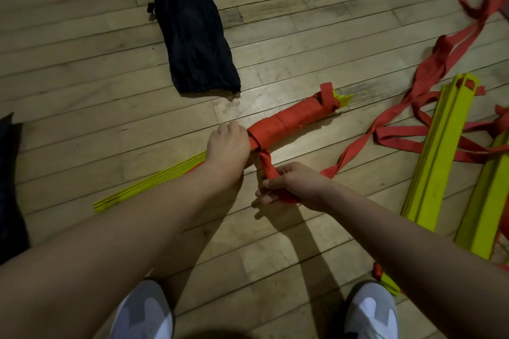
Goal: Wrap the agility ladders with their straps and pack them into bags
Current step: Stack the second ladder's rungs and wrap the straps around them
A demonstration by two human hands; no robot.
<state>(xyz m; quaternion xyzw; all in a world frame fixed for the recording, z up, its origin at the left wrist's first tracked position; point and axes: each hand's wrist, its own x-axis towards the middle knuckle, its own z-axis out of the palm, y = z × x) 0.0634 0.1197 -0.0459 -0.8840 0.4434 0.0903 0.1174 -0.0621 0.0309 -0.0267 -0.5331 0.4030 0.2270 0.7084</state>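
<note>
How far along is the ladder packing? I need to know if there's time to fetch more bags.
Early on. One ladder bundle is about half wrapped in red strap; the left hand holds it down while the right hand pulls the strap. The dark bag lies flat, seemingly empty. Unwrapped yellow ladders with loose straps wait at right.

Three yellow ladder bundles [154, 181] [438, 151] [487, 195]; two dark bags [190, 22] [9, 181]; two shoes [143, 311] [370, 311]
</note>
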